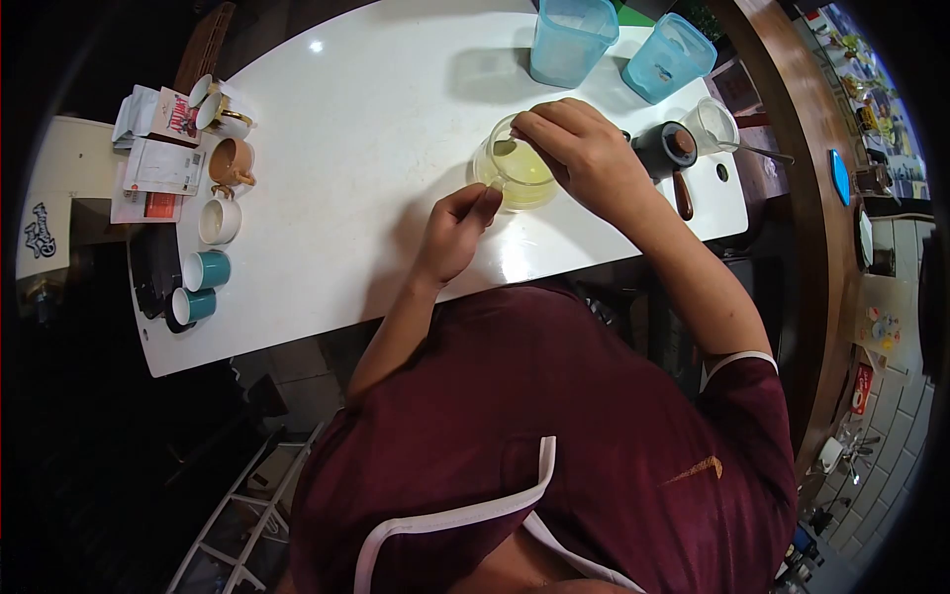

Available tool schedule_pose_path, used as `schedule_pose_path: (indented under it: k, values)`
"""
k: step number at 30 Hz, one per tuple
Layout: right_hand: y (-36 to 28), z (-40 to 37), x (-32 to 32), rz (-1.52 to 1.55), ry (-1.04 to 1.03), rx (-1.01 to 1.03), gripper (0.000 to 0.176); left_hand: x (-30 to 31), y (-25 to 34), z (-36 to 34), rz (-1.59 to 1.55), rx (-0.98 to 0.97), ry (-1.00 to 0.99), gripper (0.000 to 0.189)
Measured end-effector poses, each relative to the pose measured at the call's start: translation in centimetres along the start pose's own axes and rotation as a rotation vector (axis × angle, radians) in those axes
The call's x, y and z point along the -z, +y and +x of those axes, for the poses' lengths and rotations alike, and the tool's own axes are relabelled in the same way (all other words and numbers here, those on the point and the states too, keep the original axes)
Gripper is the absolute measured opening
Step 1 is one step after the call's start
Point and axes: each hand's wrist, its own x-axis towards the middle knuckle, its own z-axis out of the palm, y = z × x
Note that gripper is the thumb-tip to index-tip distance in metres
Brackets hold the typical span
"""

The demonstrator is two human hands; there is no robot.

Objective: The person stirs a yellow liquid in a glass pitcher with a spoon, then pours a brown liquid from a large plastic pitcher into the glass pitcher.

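- A white counter crosses a dim room, seen from above over a maroon shirt.
- Nearest, the left hand has its grip pinched together against the near side of the glass cup. It may be on a handle, but that cannot be told.
- The glass cup stands upright on the counter, not far from the front edge, between the two hands.
- The right hand lies bent over the cup's far rim. Whether its grip is closed on anything cannot be told.
- The risk, as I judge it, is that a sideways tug from the pinch, or weight from the hand above, could tip the cup and slop liquid towards the edge.
- The cup is clear, round and low, and holds pale yellow-green liquid.
- Just beyond it sits a dark pot with a wooden handle. Farther off stand two blue containers.
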Motion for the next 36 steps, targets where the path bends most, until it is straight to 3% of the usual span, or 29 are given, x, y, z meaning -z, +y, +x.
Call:
schedule_pose_path:
  k: [8, 13, 16, 19, 22, 28, 36]
  values:
    - [-0.1, -0.1, 1.5, -0.092, -0.115, 0.020, 0.021, -0.2, 0.1, 0.1, 0.039, -0.008, 0.007, 0.037]
    - [-0.9, 0.1, 1.4, 0.143, -0.066, -0.256, 0.012, -0.4, 0.2, 0.2, 0.027, -0.009, 0.009, 0.037]
    - [-0.5, 0.2, 0.5, 0.165, 0.024, -0.276, 0.011, -0.5, 0.1, 0.2, 0.031, -0.017, -0.006, 0.036]
    - [0.3, 0.0, -0.2, 0.080, 0.108, -0.180, 0.011, -0.5, 0.3, 0.1, 0.021, -0.027, -0.017, 0.035]
    - [0.4, 0.0, 0.4, -0.051, 0.038, -0.084, 0.015, -0.2, -0.1, 0.2, -0.011, -0.019, -0.001, 0.035]
    - [0.0, 0.2, 2.1, -0.004, -0.156, -0.078, 0.016, -0.1, -0.2, 0.2, -0.024, 0.005, 0.012, 0.034]
    - [0.2, 0.4, 0.6, 0.150, -0.033, -0.168, 0.013, -0.4, 0.0, 0.2, -0.015, -0.016, -0.022, 0.034]
